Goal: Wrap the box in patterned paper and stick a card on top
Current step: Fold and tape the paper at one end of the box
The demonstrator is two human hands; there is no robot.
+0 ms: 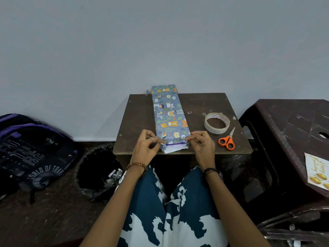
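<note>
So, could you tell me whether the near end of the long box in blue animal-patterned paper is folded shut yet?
Not yet: the near end of the long box is open, white and purple showing, both hands pinching its corners.

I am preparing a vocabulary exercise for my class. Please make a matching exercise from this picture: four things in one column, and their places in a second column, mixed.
Things:
1. tape roll
2. scissors
3. card
4. backpack

Places:
A. on the floor, at the left
B. on the dark plastic stool at the right
C. on the small table, right of the wrapped box
D. near the table's front right corner

Pairs: 1-C, 2-D, 3-B, 4-A
</note>
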